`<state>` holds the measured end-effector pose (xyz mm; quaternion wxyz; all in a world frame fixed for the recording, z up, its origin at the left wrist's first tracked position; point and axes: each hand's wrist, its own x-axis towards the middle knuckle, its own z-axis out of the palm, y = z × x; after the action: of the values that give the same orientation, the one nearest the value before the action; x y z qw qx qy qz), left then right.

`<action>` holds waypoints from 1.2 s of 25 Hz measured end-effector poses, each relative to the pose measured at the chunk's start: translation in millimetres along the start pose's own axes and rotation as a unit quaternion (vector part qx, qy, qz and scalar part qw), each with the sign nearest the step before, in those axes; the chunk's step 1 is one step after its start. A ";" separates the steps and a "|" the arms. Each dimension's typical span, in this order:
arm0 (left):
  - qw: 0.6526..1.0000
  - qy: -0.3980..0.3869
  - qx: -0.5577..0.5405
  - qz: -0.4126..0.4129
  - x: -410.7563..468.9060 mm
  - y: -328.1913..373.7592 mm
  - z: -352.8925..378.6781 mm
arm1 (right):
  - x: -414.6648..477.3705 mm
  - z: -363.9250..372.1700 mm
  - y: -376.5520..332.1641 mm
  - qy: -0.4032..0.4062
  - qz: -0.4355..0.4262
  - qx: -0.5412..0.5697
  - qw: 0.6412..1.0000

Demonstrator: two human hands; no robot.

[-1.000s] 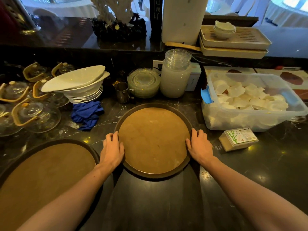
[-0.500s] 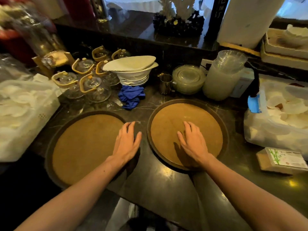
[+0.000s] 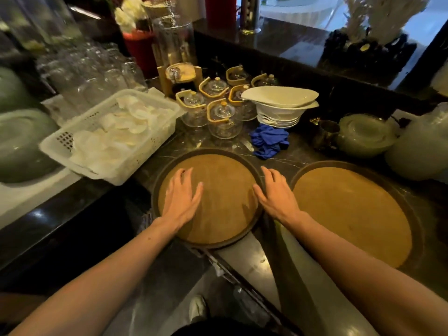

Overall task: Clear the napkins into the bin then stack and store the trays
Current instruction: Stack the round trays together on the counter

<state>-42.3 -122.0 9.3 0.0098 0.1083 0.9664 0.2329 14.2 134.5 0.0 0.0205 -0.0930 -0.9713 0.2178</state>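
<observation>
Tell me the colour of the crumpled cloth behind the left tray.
The cloth is bright blue, plain, with no pattern; the head view shows it clearly.

Two round trays with dark rims and tan cork-like faces lay flat, side by side, both bare. The left tray [image 3: 225, 190] sat under the left hand [image 3: 183, 200]; the right tray [image 3: 351, 214] lay just beyond the right hand [image 3: 276, 195]

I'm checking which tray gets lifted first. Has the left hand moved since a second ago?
Yes. The left hand went from the right tray's rim, leftward onto the left tray, nearer the white basket.
</observation>
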 end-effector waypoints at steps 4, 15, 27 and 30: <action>0.999 0.007 0.005 -0.039 2.7 -42.2 -15.4 | 18.9 15.4 -26.4 -0.019 0.005 -0.013 1.000; 0.991 -0.042 -0.032 -0.122 12.9 -100.9 -7.8 | 37.3 38.3 -32.2 -0.074 0.106 -0.008 0.992; 0.983 -0.099 -0.049 -0.149 30.6 -116.3 7.2 | 35.8 48.7 -14.7 -0.076 0.192 -0.010 0.978; 0.981 -0.110 -0.047 -0.153 34.1 -118.6 8.2 | 37.1 50.3 -7.9 -0.082 0.219 0.019 0.972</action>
<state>-99.3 -214.0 -50.6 0.1566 -0.0161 0.9525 0.2607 -27.6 113.4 -42.1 -0.1053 -0.2851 -0.9215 0.2419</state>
